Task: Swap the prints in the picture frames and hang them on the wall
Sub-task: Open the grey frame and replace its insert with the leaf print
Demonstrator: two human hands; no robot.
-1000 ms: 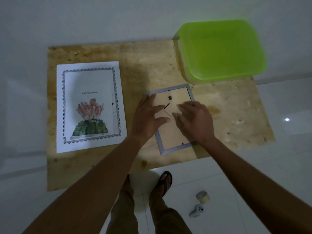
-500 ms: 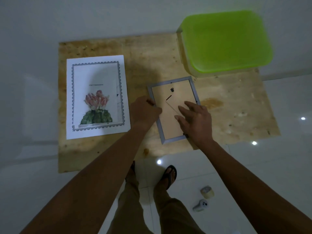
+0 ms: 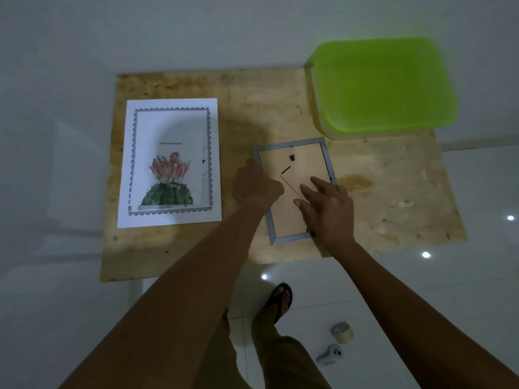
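A small grey picture frame (image 3: 325,153) lies face down on a plywood board (image 3: 266,108), its brown backing and stand showing. My left hand (image 3: 255,185) has its fingers curled at the frame's left edge, gripping it. My right hand (image 3: 328,209) lies on the backing with straight fingers, near the right edge and lower right corner. To the left, a white print of a flowering cactus (image 3: 171,161) with a dark ornate border rests flat on the board.
A lime green plastic box (image 3: 384,82) stands at the board's back right corner. On the white tiled floor near my sandalled foot (image 3: 280,300) lie a roll of tape (image 3: 342,331) and a small grey device (image 3: 330,355).
My left hand went from lying flat on the backing to curling at the frame's left edge. My right hand slid toward the frame's lower right. The view shifted.
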